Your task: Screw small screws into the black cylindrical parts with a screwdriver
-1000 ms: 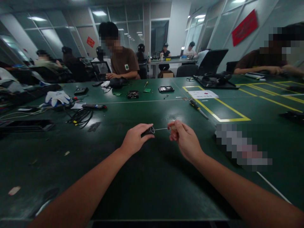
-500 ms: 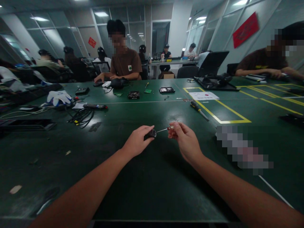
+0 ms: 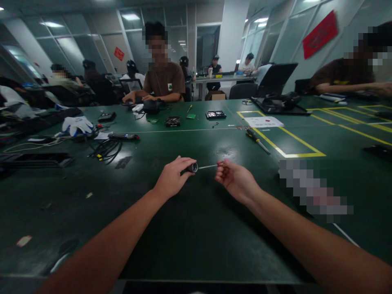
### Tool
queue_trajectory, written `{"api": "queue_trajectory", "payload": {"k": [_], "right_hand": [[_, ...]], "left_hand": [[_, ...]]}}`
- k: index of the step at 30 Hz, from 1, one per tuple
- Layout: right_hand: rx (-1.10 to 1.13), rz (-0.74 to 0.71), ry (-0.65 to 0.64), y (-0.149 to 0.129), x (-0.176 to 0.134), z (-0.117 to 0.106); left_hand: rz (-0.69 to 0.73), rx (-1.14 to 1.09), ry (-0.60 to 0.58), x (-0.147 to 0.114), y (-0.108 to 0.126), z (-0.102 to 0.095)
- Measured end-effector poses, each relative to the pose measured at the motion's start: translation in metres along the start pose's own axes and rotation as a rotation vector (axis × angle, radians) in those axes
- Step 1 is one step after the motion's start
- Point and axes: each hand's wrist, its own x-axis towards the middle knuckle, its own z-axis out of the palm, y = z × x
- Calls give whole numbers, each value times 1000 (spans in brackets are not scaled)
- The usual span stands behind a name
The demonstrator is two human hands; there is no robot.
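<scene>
My left hand (image 3: 172, 177) is closed round a short black cylinder with a round open end (image 3: 192, 167), which faces right. In my right hand (image 3: 237, 179) is a small screwdriver (image 3: 208, 166), gripped by its reddish handle, most of which the fingers cover. Its thin metal shaft points left, with the tip at or very near the cylinder's open end; whether it goes inside I cannot tell. Both hands are held above the green table (image 3: 196, 237).
A larger yellow-and-black screwdriver (image 3: 257, 141) lies beyond my right hand, near yellow tape lines. To the left are coiled black cables (image 3: 105, 152), a pen-like tool (image 3: 124, 136) and white gloves (image 3: 77, 125). A blurred-out object (image 3: 315, 188) lies right. A person (image 3: 163, 79) sits opposite.
My left hand and the cylinder have shifted slightly left and up, and the cylinder's open end is turned more toward me. My right hand has rolled, so its fingers now cover more of the handle.
</scene>
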Motion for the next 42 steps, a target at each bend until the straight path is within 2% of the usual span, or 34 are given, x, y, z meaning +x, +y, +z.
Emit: {"api": "queue_trajectory", "payload": {"k": [2, 4, 7, 10, 28, 34, 42], "right_hand": [[67, -34, 22, -6, 2, -3], [58, -166, 42, -9, 0, -2], [-65, -301, 46, -7, -7, 5], [-163, -365, 48, -1, -11, 9], [-344, -486, -7, 4, -13, 5], [-279, -469, -26, 5, -12, 6], [-370, -505, 13, 5, -18, 10]], "left_hand": [[-20, 8, 23, 1, -1, -1], [-41, 7, 28, 1, -2, -1], [-56, 4, 30, 0, -3, 1], [-68, -2, 54, -1, -2, 1], [-26, 7, 36, -2, -2, 2], [-46, -4, 19, -1, 3, -1], [-39, -29, 25, -1, 3, 2]]}}
